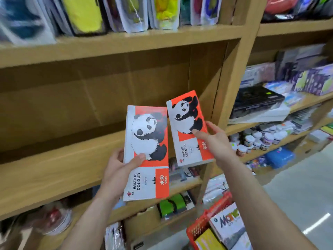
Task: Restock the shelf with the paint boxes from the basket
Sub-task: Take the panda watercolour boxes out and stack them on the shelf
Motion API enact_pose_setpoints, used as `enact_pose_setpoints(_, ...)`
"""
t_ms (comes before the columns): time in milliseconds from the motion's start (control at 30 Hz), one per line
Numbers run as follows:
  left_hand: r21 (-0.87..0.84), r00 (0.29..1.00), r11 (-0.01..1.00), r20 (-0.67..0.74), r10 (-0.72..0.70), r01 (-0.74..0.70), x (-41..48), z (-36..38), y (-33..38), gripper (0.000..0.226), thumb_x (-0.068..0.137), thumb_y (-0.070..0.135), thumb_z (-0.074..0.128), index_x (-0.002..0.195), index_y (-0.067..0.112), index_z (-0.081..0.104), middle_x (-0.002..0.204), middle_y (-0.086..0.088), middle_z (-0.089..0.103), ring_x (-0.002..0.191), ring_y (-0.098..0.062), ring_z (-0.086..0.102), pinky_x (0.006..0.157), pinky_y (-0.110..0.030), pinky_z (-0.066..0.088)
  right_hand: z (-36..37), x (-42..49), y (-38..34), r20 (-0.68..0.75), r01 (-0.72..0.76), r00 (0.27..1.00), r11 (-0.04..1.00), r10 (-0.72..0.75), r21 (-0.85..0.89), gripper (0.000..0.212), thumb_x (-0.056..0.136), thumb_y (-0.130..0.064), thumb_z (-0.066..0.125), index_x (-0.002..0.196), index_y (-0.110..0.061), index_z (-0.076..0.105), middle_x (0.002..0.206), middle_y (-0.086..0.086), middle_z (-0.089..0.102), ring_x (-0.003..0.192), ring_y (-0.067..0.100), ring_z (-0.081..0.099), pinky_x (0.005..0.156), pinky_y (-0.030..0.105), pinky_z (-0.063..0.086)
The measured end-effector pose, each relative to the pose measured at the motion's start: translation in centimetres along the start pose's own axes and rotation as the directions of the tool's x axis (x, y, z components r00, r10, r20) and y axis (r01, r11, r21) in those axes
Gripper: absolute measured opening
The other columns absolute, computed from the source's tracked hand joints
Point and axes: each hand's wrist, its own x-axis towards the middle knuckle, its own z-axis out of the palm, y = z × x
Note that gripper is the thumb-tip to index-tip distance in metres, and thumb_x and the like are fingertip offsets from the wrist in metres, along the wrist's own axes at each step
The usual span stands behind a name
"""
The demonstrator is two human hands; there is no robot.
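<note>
Paint box (146, 152) gripped in left hand (117, 170), second box (187, 130) in right hand (216, 141). Held before shelf (63, 165); basket (196, 231) below, seemingly part-filled.

The left hand (115, 170) shows its thumb, but most of its fingers (118, 154) are hidden behind the left paint box (147, 141). The right hand (216, 141) likewise has its fingers (213, 125) partly behind the right paint box (187, 123). The print under "WATER COLOUR" is too small to read. The bottom edge cuts off the basket (203, 226) and its flat boxes (228, 222). The packets (82, 13) up top are blurred and cropped, and the goods (52, 219) at lower left are an unreadable blur.
</note>
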Motion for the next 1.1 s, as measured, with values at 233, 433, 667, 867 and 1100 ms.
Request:
enact_pose_setpoints(233,-0.028,0.999,0.998,0.005,-0.055,0.055,6.1,-2.7,0.8,0.071,0.056,0.031,0.091,0.116,0.018,0.057,0.092,0.003,0.081,0.072,-0.027,0.079,0.049,-0.033,0.057,3.9,7.8,-2.6,0.089,-0.181,0.976,0.966,0.199,-0.183,0.046,0.084,-0.023,0.083,0.123,-0.021,0.059,0.075,0.002,0.082,0.065,0.021,0.080,0.052,0.028,0.060)
enact_pose_setpoints(433,-0.023,0.994,0.994,0.032,-0.109,0.109,9.4,-1.9,0.2,0.057,0.074,0.017,0.088,0.118,0.012,0.053,0.082,-0.004,0.081,0.064,-0.030,0.078,0.045,-0.032,0.055,3.1,9.8,-1.3,0.084,-0.168,0.976,0.940,0.201,-0.297,0.051,0.083,-0.026,0.086,0.126,-0.019,0.061,0.076,0.000,0.082,0.064,0.015,0.080,0.049,0.023,0.058)
enact_pose_setpoints(667,-0.082,0.984,0.981,0.032,-0.177,0.179,11.0,1.4,0.2,0.050,0.083,0.020,0.080,0.122,0.006,0.053,0.083,-0.018,0.080,0.062,-0.032,0.077,0.047,-0.033,0.056,1.7,10.0,0.4,-0.020,-0.072,0.997,0.850,0.072,-0.522,0.037,0.098,-0.041,0.066,0.114,-0.009,0.075,0.075,0.001,0.077,0.065,0.019,0.069,0.060,0.027,0.048)
enact_pose_setpoints(867,-0.064,0.979,0.978,0.059,-0.194,0.198,12.5,6.6,2.2,0.062,0.081,0.031,0.081,0.129,0.003,0.053,0.094,-0.017,0.080,0.081,-0.034,0.079,0.062,-0.038,0.058,1.3,7.2,1.8,-0.124,0.115,0.965,0.800,-0.231,-0.589,0.052,0.103,-0.039,0.054,0.150,-0.016,0.052,0.131,0.002,0.073,0.124,0.029,0.066,0.092,0.039,0.052)
enact_pose_setpoints(1100,-0.023,0.981,0.986,0.108,-0.163,0.167,13.5,11.5,4.7,0.028,0.085,0.034,0.074,0.097,0.008,0.075,0.089,-0.013,0.081,0.077,-0.028,0.079,0.076,-0.040,0.060,-0.2,4.1,3.7,-0.069,0.179,0.979,0.972,-0.191,-0.154,0.069,0.086,-0.071,0.046,0.146,-0.037,0.054,0.133,-0.023,0.064,0.131,0.005,0.056,0.111,0.036,0.044)
